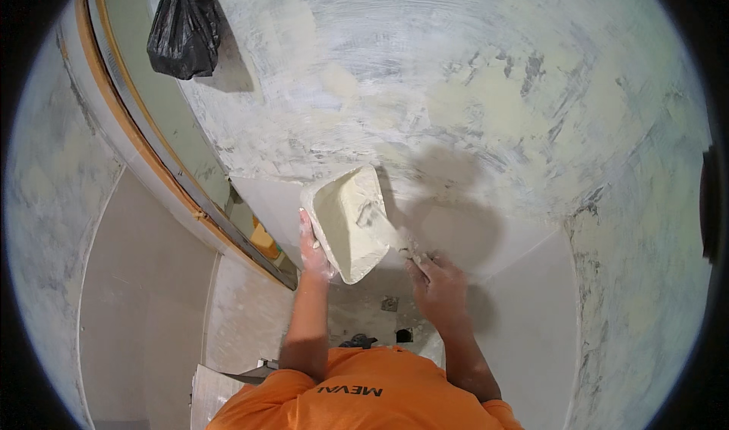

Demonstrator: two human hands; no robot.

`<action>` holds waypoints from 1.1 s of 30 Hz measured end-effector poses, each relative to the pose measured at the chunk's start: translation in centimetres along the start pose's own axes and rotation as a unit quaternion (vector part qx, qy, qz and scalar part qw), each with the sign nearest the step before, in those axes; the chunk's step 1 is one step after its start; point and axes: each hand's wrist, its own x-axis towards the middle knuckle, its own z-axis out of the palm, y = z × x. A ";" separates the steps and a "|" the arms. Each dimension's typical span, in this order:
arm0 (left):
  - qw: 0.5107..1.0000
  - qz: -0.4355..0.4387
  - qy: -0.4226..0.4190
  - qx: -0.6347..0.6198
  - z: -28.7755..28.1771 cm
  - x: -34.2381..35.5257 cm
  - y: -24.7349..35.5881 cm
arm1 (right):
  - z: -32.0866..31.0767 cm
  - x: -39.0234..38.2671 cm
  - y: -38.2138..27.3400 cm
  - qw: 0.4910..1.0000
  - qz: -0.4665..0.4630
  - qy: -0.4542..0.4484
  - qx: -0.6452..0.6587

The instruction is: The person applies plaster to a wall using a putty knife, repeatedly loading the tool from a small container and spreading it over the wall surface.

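My left hand (316,257), smeared with white, grips the side of a pale rectangular tub (310,196), which is tilted so its opening shows. Cream-coloured plaster (355,244) coats the tub's inside. In my right hand (441,287) is the handle of a putty knife (377,226), fingers closed round it. Its plaster-covered blade reaches over the tub's right rim and lies against the plaster; how deep it goes in I cannot tell.
Ahead rises a wall (486,73) patched with plaster, with grey tile along its lower part. A black plastic bag (185,31) hangs at upper left, beside a wood-edged door frame (144,126). Below, the floor has a small square drain (389,303) and a dark square hole (404,335).
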 end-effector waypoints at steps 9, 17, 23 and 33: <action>0.995 -0.071 0.012 0.068 -0.9 1.2 -3.8 | 0.0 -1.6 0.0 0.969 0.153 -0.102 0.162; 0.996 -0.088 0.029 0.014 0.5 0.1 -4.2 | -0.9 -0.8 1.4 0.865 0.267 -0.216 0.365; 0.994 -0.099 0.026 -0.042 3.5 -1.8 -4.3 | -5.7 2.5 -1.5 0.850 0.289 -0.132 0.420; 0.974 -0.155 -0.088 -0.143 8.8 -1.6 -3.0 | -15.8 7.9 -5.9 0.996 0.032 -0.029 0.076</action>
